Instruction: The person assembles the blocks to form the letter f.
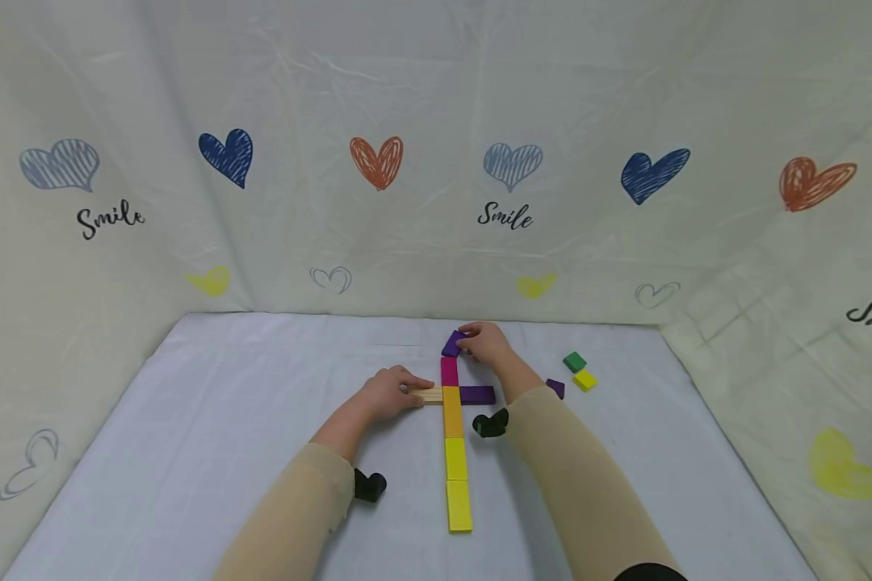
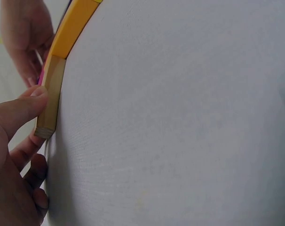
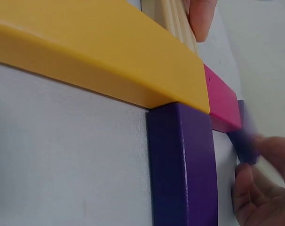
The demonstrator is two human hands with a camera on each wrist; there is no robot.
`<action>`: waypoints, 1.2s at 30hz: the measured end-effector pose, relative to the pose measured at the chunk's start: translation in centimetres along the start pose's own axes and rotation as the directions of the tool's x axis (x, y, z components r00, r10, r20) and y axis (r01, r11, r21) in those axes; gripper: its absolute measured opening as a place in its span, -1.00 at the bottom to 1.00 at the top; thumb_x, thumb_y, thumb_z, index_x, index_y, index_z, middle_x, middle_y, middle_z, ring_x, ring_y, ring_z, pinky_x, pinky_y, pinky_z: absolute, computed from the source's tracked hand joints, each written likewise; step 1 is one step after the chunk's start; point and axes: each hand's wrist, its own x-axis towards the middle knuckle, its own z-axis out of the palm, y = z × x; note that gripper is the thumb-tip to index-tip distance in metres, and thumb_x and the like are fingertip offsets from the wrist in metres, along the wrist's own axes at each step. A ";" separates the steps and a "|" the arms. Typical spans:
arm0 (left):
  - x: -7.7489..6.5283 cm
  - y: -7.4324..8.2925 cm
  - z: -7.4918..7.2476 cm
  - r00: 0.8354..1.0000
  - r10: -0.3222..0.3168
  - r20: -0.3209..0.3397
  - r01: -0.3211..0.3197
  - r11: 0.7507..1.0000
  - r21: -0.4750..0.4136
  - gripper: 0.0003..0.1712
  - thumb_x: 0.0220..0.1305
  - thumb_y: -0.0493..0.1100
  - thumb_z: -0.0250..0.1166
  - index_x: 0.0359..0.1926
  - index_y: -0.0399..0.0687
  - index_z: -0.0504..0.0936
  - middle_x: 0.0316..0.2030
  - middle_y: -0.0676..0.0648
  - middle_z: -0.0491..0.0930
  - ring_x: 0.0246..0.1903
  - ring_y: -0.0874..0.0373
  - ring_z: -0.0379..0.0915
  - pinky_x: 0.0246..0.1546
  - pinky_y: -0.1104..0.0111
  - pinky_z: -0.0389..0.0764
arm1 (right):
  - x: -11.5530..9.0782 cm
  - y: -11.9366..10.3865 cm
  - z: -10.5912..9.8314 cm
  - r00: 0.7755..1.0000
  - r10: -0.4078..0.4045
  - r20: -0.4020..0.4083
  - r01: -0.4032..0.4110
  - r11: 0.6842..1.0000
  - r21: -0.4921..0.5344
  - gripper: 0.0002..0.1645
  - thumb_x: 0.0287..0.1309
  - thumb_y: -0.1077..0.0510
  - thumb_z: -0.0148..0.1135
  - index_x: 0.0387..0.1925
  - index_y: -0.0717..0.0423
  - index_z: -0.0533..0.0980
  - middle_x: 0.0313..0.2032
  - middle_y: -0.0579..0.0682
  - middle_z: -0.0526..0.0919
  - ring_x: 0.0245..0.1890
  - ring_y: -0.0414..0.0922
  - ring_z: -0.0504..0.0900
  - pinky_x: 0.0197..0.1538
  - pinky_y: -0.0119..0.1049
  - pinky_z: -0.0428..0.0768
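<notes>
Purple paint blurs in the right wrist view, where the right hand (image 1: 488, 344) pinches a small slanted block (image 1: 451, 344) at the far end of the pink block (image 1: 449, 372); whether those blocks touch is hard to tell. Nearer, the left hand (image 1: 388, 393) grips a plain wooden block (image 1: 432, 396) beside the orange block (image 1: 453, 413), partly covering it from above. The right forearm reaches farther forward, its sleeve (image 1: 581, 468) cutting off another purple piece (image 1: 555, 387).
</notes>
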 end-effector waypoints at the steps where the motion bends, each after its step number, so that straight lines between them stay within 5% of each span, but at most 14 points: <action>1: 0.0 0.0 0.0 1.000 0.000 0.001 0.000 1.000 -0.002 -0.64 0.28 0.02 0.37 0.09 0.49 0.68 0.11 0.02 0.51 0.18 -0.07 0.31 0.19 -0.08 0.38 | 0.0 0.0 0.0 1.000 0.006 0.000 -0.006 1.000 -0.002 -0.58 0.31 0.14 0.27 0.19 0.04 0.55 0.06 0.10 0.58 -0.28 -0.09 0.53 -0.29 -0.34 0.54; 20: -0.3 0.5 0.2 0.999 -0.032 -0.003 0.032 0.999 -0.014 -0.64 0.27 0.04 0.38 0.08 0.52 0.69 0.11 0.01 0.50 0.18 -0.07 0.31 0.19 -0.09 0.39 | -0.9 0.7 -1.3 1.000 -0.008 -0.019 0.007 0.999 -0.034 -0.51 0.30 0.04 0.29 0.23 0.01 0.50 0.08 0.10 0.55 -0.23 -0.05 0.54 -0.23 -0.31 0.56; 26: -0.3 0.5 0.2 0.999 -0.037 -0.006 0.036 0.999 -0.024 -0.65 0.28 0.02 0.37 0.07 0.52 0.69 0.14 0.00 0.49 0.20 -0.07 0.30 0.20 -0.09 0.38 | -1.4 0.8 -2.7 0.999 -0.053 0.001 0.053 0.996 -0.072 -0.50 0.30 0.01 0.30 0.24 -0.02 0.52 0.07 0.10 0.57 -0.25 -0.06 0.56 -0.24 -0.31 0.59; 36: -0.4 0.4 0.2 0.999 -0.035 -0.020 0.035 0.999 -0.031 -0.66 0.29 0.00 0.36 0.07 0.49 0.70 0.16 -0.01 0.49 0.20 -0.08 0.29 0.21 -0.09 0.37 | -4.4 1.0 -6.0 0.983 -0.181 0.010 0.179 0.958 -0.225 -0.52 0.32 -0.02 0.26 0.22 0.01 0.55 0.07 0.09 0.57 0.01 0.06 0.49 0.07 -0.08 0.54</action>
